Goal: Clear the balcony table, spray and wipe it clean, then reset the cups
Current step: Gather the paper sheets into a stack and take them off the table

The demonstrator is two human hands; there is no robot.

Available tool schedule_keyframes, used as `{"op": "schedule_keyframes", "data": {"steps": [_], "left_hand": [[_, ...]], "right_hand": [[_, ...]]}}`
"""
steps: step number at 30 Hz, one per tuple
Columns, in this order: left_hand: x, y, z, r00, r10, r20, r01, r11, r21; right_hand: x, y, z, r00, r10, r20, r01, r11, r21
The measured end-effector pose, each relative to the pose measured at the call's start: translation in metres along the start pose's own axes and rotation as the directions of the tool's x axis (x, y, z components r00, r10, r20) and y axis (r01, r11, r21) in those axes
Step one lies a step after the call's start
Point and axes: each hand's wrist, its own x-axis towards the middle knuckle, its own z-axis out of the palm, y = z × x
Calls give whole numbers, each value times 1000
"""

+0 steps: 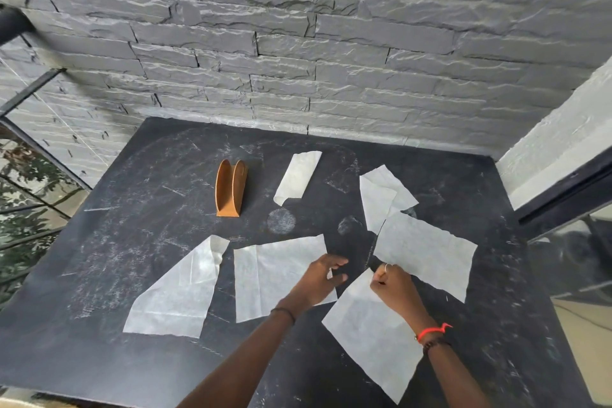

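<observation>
Left hand [319,278]: fingers spread wide, flat on the middle napkin [265,278].
Right hand [394,285]: pinches the near-right napkin [367,331] at its top corner.
Table [116,209]: black, scuffed, napkins scattered.
Napkin holder [230,188]: orange, upright, behind the napkins.

Soft, even daylight fills the scene, seemingly from the open left side, with no hard shadows. The stone wall [298,43] catches a pale sheen along its ridges, and the black table [116,242] shows dull grey smears (more scuff than glare). Wide-angle distortion bows the edges. The glass railing [29,182] at left is blurred, and fine detail looks slightly soft.
</observation>
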Motion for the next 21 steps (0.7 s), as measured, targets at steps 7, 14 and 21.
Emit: {"op": "schedule_keyframes", "data": {"steps": [7, 14, 21], "left_hand": [[-2, 36, -1, 952, -94, 291, 206, 901, -382], [-4, 49, -32, 913, -108, 394, 319, 792, -521], [-13, 44, -56, 946, -42, 322, 268, 659, -702]], "right_hand": [[-12, -19, -52, 977, -64, 206, -48, 866, 497], [1, -44, -71, 924, -168, 344, -156, 654, 740], [19, -84, -73, 815, -345, 465, -63, 746, 663]]}}
